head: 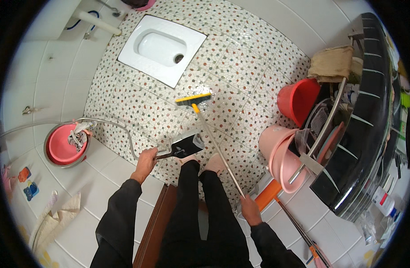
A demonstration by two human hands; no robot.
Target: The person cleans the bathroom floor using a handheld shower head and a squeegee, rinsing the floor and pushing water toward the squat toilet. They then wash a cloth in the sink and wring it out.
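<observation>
My left hand (146, 164) is closed around the handle of a black dustpan (187, 146), whose pan sits over the floor in front of my feet. My right hand (250, 210) grips the metal pole of a floor brush (194, 99) with a yellow and dark head. That head rests on the wet pebble-patterned floor, below a white squat toilet (162, 47). The pole slants from my right hand up to the left, passing just right of the dustpan. A grey flexible hose (127, 131) runs from the left wall down behind my left hand.
Pink buckets (275, 140) and a red bucket (287, 100) stand at the right, beside a black-edged counter (369, 110). A pink basin (61, 144) with cloths is at the left wall. An orange mop (268, 196) leans lower right. A brown door frame (157, 224) stands beside my legs.
</observation>
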